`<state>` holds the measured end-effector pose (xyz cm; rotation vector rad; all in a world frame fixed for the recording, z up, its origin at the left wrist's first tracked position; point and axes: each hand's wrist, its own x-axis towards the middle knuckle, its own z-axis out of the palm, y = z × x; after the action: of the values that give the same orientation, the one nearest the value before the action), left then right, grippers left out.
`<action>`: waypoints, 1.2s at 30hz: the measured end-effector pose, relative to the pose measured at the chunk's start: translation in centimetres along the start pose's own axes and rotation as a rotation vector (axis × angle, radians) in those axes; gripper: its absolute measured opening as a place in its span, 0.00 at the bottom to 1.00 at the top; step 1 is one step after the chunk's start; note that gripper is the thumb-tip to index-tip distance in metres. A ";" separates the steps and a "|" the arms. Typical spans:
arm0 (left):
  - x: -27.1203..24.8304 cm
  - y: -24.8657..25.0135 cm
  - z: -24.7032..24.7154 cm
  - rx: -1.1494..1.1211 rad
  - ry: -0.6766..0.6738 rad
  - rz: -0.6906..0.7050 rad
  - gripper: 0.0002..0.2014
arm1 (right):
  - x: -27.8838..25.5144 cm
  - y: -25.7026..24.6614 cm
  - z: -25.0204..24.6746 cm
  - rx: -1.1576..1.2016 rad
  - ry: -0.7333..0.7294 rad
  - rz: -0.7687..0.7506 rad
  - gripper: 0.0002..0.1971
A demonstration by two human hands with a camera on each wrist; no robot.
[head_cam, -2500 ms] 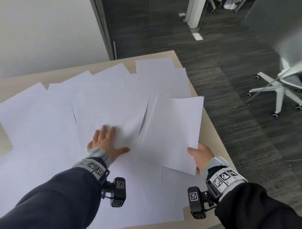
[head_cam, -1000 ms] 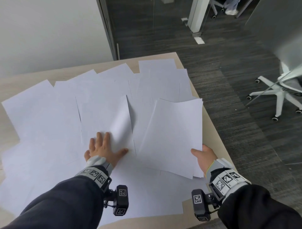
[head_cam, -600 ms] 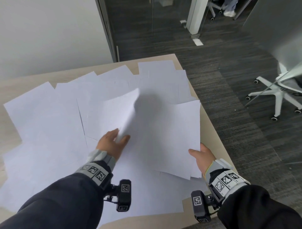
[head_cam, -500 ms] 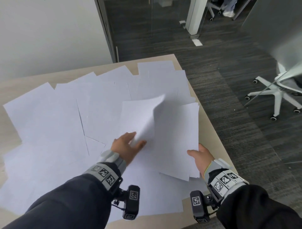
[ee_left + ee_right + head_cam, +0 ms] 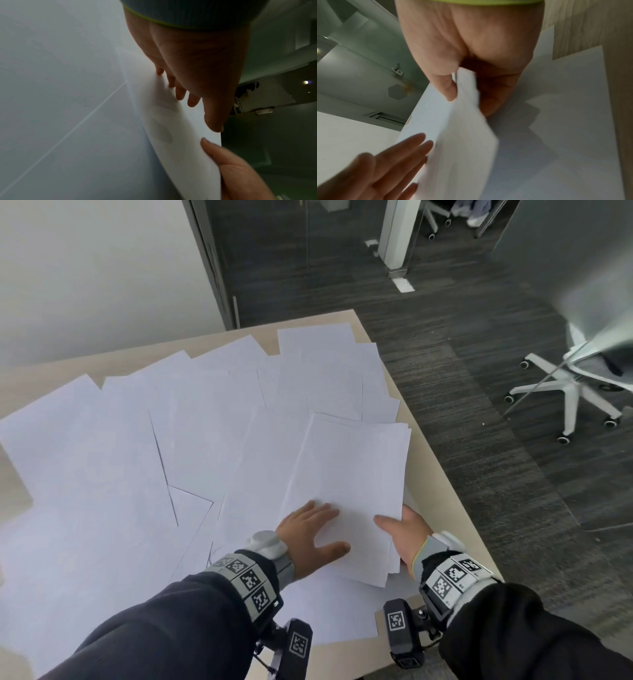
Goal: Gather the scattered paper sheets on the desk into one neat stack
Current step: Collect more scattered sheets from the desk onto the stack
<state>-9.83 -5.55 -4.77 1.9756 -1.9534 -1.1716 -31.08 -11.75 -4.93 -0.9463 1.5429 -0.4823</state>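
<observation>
White paper sheets (image 5: 120, 460) lie spread and overlapping over most of the desk. At the right, a small stack of sheets (image 5: 352, 474) is tilted up off the desk. My right hand (image 5: 406, 530) grips its near edge, thumb on top and fingers beneath, as the right wrist view shows at the stack (image 5: 453, 135) and right hand (image 5: 462, 60). My left hand (image 5: 308, 537) lies flat on the top sheet with its fingers straight. The left wrist view shows the left hand (image 5: 193, 75) touching that sheet (image 5: 180, 128).
The light wooden desk (image 5: 445, 508) ends just right of the stack, with dark carpet below. A white swivel chair (image 5: 575, 392) stands on the floor at the right. A white wall and a dark door frame lie behind the desk.
My left hand lifted one sheet off the spread, carried it right and laid it on the stack, where it now presses flat. My right hand kept its grip on the stack.
</observation>
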 end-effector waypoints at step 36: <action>1.4 1.7 -6.0 -1.006 0.388 -0.114 0.10 | -0.7 -3.4 -2.5 -0.014 0.000 -0.149 0.07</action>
<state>-7.82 -9.59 -0.24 1.5627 -0.7885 -1.2874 -32.51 -13.68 -1.39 -1.0768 1.4841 -0.5777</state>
